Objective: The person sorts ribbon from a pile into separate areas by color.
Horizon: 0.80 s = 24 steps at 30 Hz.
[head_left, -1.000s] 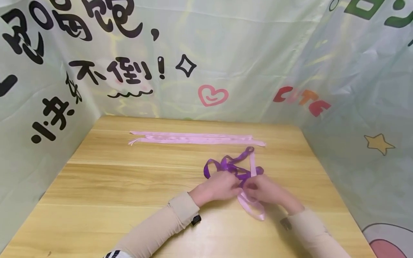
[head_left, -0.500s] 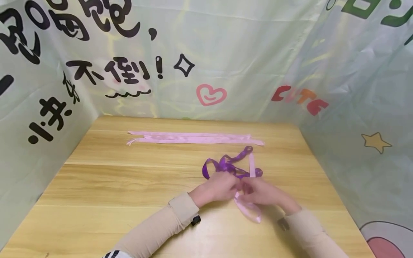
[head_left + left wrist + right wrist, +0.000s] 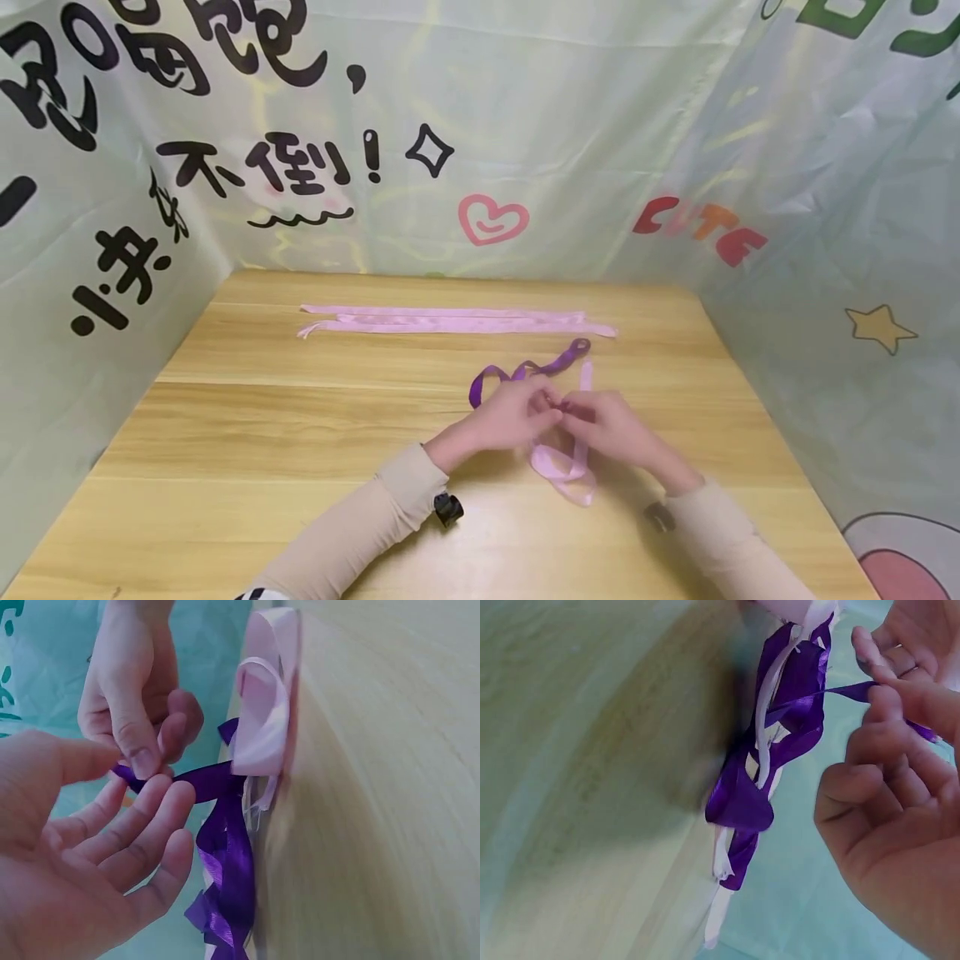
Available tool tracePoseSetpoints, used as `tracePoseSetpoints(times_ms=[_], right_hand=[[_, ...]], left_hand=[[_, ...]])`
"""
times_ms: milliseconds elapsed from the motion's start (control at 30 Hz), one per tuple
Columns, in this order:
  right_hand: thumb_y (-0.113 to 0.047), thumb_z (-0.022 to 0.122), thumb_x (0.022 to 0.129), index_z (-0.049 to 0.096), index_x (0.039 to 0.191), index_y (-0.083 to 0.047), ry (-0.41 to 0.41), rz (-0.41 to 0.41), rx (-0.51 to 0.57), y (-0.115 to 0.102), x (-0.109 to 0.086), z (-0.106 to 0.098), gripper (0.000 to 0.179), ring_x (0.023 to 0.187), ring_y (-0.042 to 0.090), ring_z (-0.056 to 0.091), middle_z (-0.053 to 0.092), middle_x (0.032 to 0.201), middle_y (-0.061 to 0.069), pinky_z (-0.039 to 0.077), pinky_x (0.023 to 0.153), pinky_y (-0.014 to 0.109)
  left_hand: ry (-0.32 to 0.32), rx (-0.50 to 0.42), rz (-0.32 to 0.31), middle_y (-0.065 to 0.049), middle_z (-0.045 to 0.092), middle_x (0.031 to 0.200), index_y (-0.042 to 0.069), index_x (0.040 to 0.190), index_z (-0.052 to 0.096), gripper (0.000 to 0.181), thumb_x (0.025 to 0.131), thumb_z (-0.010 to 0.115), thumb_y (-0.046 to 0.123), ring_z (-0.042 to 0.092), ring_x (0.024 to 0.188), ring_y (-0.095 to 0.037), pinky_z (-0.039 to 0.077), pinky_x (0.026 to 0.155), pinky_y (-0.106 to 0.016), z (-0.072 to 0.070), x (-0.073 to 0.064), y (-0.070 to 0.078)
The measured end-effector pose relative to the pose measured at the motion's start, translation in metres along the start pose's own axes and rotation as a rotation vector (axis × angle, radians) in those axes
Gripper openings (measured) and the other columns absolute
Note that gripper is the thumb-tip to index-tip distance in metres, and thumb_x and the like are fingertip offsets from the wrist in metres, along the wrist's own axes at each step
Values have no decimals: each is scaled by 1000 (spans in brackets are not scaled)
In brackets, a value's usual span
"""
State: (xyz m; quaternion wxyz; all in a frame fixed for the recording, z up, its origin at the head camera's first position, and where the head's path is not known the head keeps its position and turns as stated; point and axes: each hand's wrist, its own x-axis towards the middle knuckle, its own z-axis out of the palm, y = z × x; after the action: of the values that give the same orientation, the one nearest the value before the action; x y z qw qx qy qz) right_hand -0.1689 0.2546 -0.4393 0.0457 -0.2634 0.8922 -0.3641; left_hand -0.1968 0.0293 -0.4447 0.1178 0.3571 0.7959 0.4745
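Observation:
A shiny purple ribbon (image 3: 561,362) lies in loose loops on the table, partly hidden behind my hands in the head view. My right hand (image 3: 617,429) pinches a lifted stretch of it between thumb and index finger. Facing it, my left hand (image 3: 513,412) pinches the same stretch, fingertips meeting the right hand's. That stretch runs taut from the purple loops (image 3: 229,862) up to the fingers in the left wrist view. A pale pink ribbon (image 3: 555,465) is tangled with the purple one and curls toward the front beneath my hands. Its loop (image 3: 262,742) stands beside the purple ribbon in the left wrist view.
Several pink ribbon strips (image 3: 450,323) lie side by side along the back of the wooden table (image 3: 262,433). Printed cloth walls (image 3: 600,150) enclose the table at the back and both sides.
Both hands have risen slightly and moved back over the purple loops, with a stretch of purple ribbon now between their fingertips. The pink loop in front has shifted a little left.

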Motion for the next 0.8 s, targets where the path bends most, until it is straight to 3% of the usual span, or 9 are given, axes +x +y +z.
tracePoseSetpoints(times_ms=[167,333,400,467,567,633,700,800], right_hand=[[-9,72,98,80,109,-13,77,-24,18,-4,4,1,14,87,5,71,81,99,6,59,80,24],[-15,69,102,77,96,-17,83,13,62,-10,5,0,10,77,5,64,76,87,8,56,71,24],[-17,69,102,77,97,-17,83,39,55,-11,6,-1,10,77,5,64,76,87,6,55,72,24],[-18,71,101,78,101,-15,79,61,25,-12,7,0,8,78,5,64,77,89,4,55,72,24],[-16,73,98,78,108,-12,53,78,-21,-12,7,0,12,80,4,65,78,93,0,56,76,25],[-15,74,97,78,108,-11,15,81,-33,-12,6,0,13,81,4,65,78,93,-2,56,76,25],[-16,74,97,78,106,-13,-47,90,-27,-11,5,0,11,79,4,65,77,91,-4,56,74,25],[-23,76,96,78,104,-18,-166,106,-30,-13,3,0,10,76,4,63,74,88,-9,54,72,25]], left_hand=[[38,-54,-34,-10,75,104,7,122,68,20,101,67,10,70,85,-10,59,70,-22,-8,-2,2],[3,28,-28,-4,76,98,12,134,69,35,100,71,19,64,74,-2,54,66,-19,-12,-4,-1],[-16,71,-17,-2,74,91,12,139,67,40,100,71,18,58,64,-1,49,59,-17,-12,-4,-3],[-19,113,-27,0,69,78,10,135,69,37,99,71,16,51,54,-1,43,51,-16,-11,-5,-4],[-31,176,-102,6,56,62,7,111,76,17,98,73,18,43,46,-3,35,44,-16,-8,-8,-5],[-37,218,-141,7,52,59,7,94,75,15,98,74,22,45,47,-4,36,45,-17,-5,-9,-5],[-41,265,-157,5,59,64,7,96,75,18,97,76,25,53,52,-7,41,48,-18,-2,-10,-5],[-5,344,-150,1,72,83,9,118,73,26,96,77,23,65,68,-12,48,59,-20,2,-10,-6]])
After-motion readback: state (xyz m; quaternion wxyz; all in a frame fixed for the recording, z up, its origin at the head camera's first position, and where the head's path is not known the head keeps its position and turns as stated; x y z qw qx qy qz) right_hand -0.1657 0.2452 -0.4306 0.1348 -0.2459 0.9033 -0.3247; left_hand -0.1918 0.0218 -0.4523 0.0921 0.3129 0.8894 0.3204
